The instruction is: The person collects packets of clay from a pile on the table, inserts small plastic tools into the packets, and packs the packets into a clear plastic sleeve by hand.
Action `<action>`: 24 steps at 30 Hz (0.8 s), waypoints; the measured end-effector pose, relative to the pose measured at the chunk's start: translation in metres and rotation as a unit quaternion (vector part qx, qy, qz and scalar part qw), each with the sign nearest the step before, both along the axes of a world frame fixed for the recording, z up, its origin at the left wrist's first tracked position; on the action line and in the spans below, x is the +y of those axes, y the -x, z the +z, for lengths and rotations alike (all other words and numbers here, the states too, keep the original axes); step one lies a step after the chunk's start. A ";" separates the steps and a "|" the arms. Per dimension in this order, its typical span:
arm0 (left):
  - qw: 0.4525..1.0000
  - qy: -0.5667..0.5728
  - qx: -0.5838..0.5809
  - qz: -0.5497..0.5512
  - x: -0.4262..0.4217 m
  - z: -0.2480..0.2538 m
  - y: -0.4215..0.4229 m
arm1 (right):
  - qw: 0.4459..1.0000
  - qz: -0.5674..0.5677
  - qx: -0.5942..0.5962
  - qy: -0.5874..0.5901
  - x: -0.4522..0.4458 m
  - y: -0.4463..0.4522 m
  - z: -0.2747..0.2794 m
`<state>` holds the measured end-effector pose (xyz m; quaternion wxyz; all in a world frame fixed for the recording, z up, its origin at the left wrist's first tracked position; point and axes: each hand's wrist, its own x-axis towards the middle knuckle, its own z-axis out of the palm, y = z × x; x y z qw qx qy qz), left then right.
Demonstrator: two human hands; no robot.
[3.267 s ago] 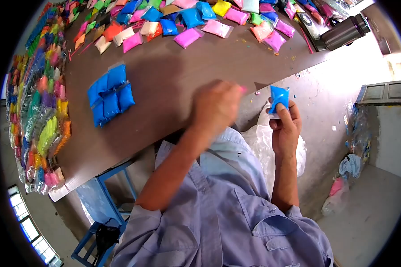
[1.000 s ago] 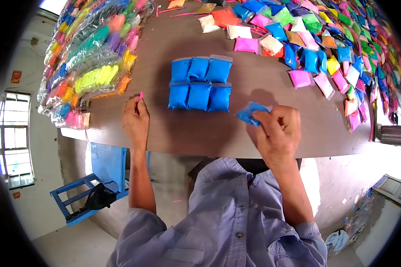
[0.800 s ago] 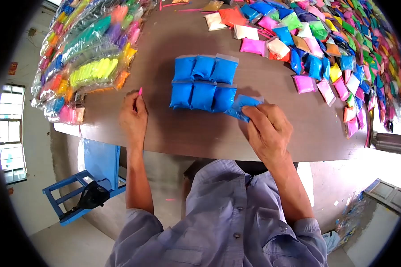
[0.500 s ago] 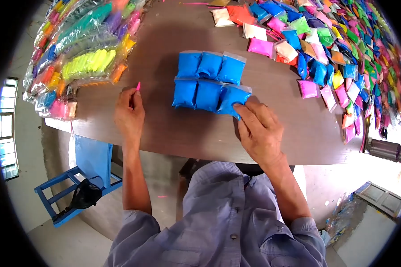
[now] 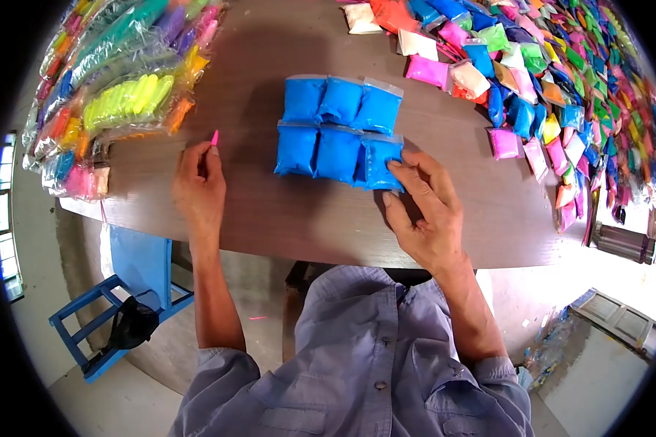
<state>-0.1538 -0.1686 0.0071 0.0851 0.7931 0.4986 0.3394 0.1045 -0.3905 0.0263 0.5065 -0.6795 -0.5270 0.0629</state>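
On the brown, wood-grained desk (image 5: 255, 227), a two-row block of plump blue clear-plastic packets (image 5: 337, 154) was laid out, and its near-right place was taken by the corner blue packet (image 5: 375, 162), its long axis pointed away from the body. This packet lay just left of the loosely spread fingers of the nearer right hand (image 5: 431, 222); its right edge was touched by them, but no firm grip was shown. Well left of the block, a slim pink stick (image 5: 214, 138) was pinched by the left hand (image 5: 199, 188).
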 end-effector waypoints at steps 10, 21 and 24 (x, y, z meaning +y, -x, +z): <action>0.999 0.042 -0.009 0.021 -0.003 0.007 -0.002 | 0.999 0.005 -0.033 0.015 0.017 0.003 -0.005; 0.995 0.089 -0.025 0.022 -0.003 0.001 0.000 | 0.998 0.008 -0.040 0.049 0.018 0.001 -0.001; 0.997 0.039 0.058 0.030 -0.001 0.004 0.002 | 0.999 -0.019 -0.001 0.039 0.012 -0.003 0.002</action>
